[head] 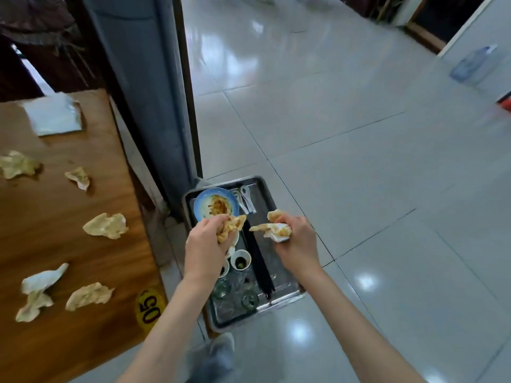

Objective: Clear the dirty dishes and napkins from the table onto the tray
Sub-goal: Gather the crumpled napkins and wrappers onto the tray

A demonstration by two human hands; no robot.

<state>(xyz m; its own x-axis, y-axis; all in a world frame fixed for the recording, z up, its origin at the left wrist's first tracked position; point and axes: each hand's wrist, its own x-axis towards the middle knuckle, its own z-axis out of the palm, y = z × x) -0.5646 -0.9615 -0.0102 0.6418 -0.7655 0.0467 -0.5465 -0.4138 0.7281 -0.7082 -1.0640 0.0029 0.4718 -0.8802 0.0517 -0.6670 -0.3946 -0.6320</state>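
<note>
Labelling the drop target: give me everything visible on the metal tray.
The tray is a rectangular, shiny metal pan with a raised rim, lying flat beside the wooden table, apparently low near the tiled floor. It holds a blue-rimmed plate with food scraps, white spoons, small white cups, clear glasses and dark chopsticks. Its right part is mostly bare. The left hand and right hand hover over it, each with a grip on crumpled stained napkins.

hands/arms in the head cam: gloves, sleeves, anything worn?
Both are bare: no gloves on the left hand or the right hand, and no sleeves on either forearm as far as the frame edge. No watch, ring, bracelet or markings are visible. Below, a blurred grey shoe shows.
</note>
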